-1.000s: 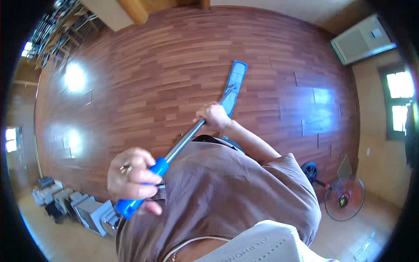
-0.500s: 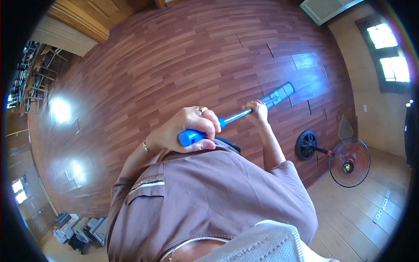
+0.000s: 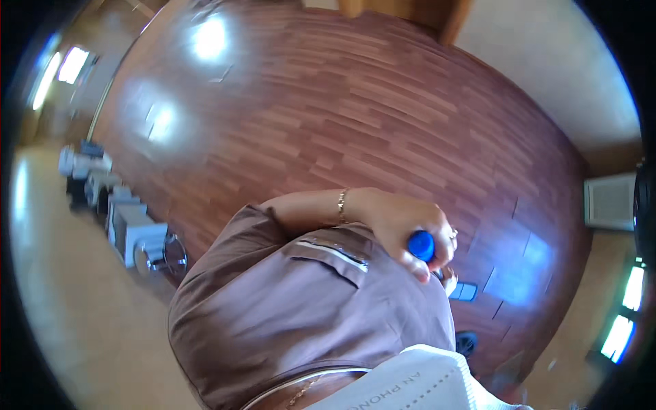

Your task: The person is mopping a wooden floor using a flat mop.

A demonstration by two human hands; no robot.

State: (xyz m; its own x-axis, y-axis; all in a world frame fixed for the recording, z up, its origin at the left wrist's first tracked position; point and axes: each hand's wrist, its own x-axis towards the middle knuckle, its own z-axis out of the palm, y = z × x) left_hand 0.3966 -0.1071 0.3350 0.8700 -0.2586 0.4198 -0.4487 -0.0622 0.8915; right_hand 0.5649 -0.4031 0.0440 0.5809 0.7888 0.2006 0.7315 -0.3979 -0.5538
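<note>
Head view, looking down over the person's own torso in a brown shirt. Left hand is closed around the blue handle end of a mop, fingers wrapped over the rounded tip; a gold bracelet sits on that wrist and a ring on 1 finger. Right hand shows only as a sliver just below the left one, mostly hidden by it and the shirt; its grip cannot be told. The handle runs almost straight away from the camera, so the shaft is hidden; a small blue-edged pad, probably the mop head, lies on the reddish wood floor just beyond the hands. Grey boxes stand along the floor's left edge. White wall unit at right.
</note>
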